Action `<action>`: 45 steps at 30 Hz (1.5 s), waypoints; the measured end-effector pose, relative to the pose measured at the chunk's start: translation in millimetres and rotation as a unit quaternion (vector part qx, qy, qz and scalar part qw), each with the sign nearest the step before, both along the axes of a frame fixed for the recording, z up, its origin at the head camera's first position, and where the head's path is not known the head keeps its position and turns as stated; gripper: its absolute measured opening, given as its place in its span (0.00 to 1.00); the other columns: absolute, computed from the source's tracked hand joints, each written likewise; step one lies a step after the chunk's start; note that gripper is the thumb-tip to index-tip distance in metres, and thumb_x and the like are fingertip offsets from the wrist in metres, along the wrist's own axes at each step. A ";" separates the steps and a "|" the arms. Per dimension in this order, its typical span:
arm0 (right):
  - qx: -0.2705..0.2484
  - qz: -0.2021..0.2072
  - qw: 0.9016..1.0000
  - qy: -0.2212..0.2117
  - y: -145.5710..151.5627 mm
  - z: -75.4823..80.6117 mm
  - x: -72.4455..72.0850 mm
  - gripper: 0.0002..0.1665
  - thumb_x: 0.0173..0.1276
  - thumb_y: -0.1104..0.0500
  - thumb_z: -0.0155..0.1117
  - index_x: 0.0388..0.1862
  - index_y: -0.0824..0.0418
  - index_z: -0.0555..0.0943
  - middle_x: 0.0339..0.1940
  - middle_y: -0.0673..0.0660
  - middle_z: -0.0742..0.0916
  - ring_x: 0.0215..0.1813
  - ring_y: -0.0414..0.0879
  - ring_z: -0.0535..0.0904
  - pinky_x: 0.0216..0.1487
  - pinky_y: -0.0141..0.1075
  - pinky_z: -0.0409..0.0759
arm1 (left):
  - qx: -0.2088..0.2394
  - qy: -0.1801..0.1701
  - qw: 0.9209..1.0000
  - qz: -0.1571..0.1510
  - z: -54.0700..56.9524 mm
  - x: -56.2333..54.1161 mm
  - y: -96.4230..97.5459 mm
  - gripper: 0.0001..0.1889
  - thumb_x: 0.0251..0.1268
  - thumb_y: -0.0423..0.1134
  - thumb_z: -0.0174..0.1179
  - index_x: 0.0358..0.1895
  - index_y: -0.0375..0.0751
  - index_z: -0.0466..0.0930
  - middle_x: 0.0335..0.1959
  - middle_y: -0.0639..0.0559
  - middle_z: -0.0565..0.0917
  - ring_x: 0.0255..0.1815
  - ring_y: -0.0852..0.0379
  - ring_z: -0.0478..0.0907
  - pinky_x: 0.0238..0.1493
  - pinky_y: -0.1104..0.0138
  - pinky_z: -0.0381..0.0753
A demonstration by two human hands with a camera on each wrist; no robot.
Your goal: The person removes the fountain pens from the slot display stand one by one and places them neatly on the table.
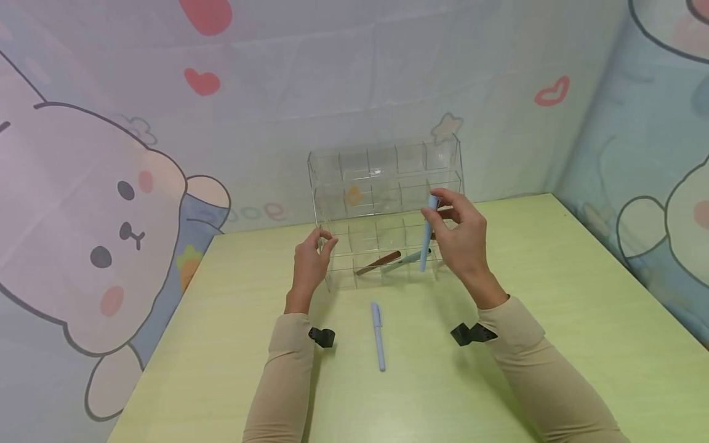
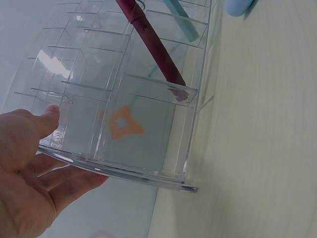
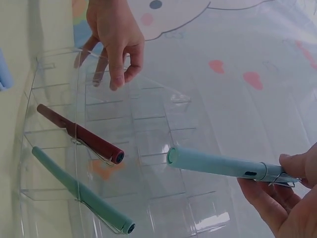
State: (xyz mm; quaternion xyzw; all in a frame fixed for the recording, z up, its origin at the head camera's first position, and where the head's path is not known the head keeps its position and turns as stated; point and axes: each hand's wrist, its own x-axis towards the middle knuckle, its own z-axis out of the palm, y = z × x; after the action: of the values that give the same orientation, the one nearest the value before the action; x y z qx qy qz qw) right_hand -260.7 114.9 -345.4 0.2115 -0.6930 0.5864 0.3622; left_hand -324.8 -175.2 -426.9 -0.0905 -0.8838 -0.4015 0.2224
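Observation:
My right hand (image 1: 462,237) pinches a light blue pen (image 1: 425,243) by its capped upper end, in front of the right side of a clear, tiered acrylic pen rack (image 1: 362,237). The pen hangs steeply, its other end downward. My left hand (image 2: 29,168) holds the rack's left side, thumb on the inner face and fingers outside. A dark red pen (image 3: 94,141) and a green pen (image 3: 81,191) lie slanted in separate compartments of the lowest tier, clips showing in the right wrist view. Closer to me, a lavender-blue pen (image 1: 378,335) lies on the table.
The rack stands on a pale yellow-green table (image 1: 232,344), near its back edge. Behind it hangs a cloth backdrop (image 1: 266,123) printed with hearts and cartoon animals. Small black wrist cameras (image 1: 322,336) sit at both cuffs.

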 end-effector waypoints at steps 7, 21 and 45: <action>-0.006 0.014 1.000 -0.022 1.3 1.7 0.9 0.20 0.65 0.72 0.69 0.56 0.69 0.82 0.42 0.64 0.82 0.39 0.53 0.84 0.28 0.34 0.83 | -0.002 0.005 1.000 0.000 -0.5 -0.8 -0.4 0.10 0.74 0.47 0.60 0.45 0.43 0.79 0.36 0.43 0.85 0.30 0.51 0.67 0.28 0.60 0.64; 0.060 -0.006 0.998 -0.030 5.2 5.2 2.7 0.27 0.59 0.76 0.72 0.59 0.69 0.81 0.46 0.65 0.82 0.44 0.58 0.85 0.34 0.22 0.78 | 0.000 0.015 1.000 -0.002 -0.6 -1.5 -0.3 0.10 0.73 0.45 0.61 0.45 0.42 0.79 0.24 0.47 0.75 0.26 0.54 0.61 0.25 0.61 0.59; 0.188 0.100 0.940 -0.267 14.1 13.0 9.3 0.28 0.74 0.70 0.58 0.71 0.69 0.67 0.58 0.66 0.75 0.50 0.58 0.82 0.34 0.38 0.82 | 0.000 0.001 1.000 -0.004 1.2 1.0 -0.5 0.12 0.74 0.48 0.59 0.46 0.43 0.79 0.25 0.46 0.78 0.47 0.40 0.81 0.36 0.53 0.76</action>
State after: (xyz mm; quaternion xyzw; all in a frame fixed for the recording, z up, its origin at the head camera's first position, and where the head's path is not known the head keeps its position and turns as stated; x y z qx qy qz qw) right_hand -251.4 129.0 -332.4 0.1795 -0.8371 0.5136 0.0574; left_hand -323.7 -175.7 -425.7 -0.0945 -0.8831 -0.4028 0.2211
